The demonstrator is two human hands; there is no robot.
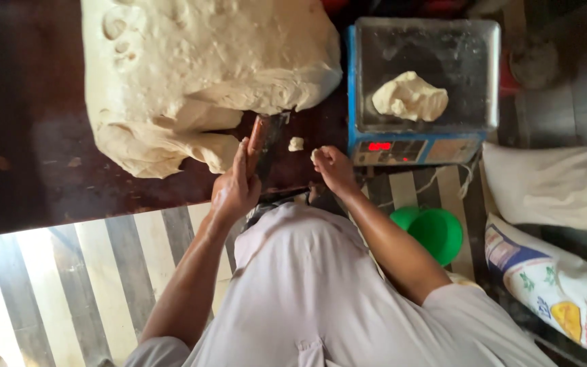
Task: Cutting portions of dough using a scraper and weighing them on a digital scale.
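1. Your left hand [234,187] is closed round the handle of a dark knife [266,146], thumb laid along the top; the blade runs up against the lower edge of the big dough mass [198,75] on the dark table [35,163]. Keep that firm wrap, because soft dough will likely drag on the blade

2. Your right hand [333,168] is loosely curled, fingertips pinched on a small bit of dough [316,155] just in front of the scale [421,88]. Hold it lightly so that it does not smear into your fingers

3. The portion of dough [410,96] sits in the middle of the scale's clear pan, well apart from the big mass. Add or take away small pieces gently, dropping them onto the lump and not on the pan's rim, so the reading can settle

4. Another little scrap [296,143] lies on the table between the knife and your right hand; it looks handy for fine adjustment

5. When you cut from the mass, I would press straight down and pull the piece away cleanly, keeping the blade pointed away from your right hand, which is near

6. Watch the table edge: the scale sits close to it, with the green bowl [436,232] and the sacks [552,187] on the floor below
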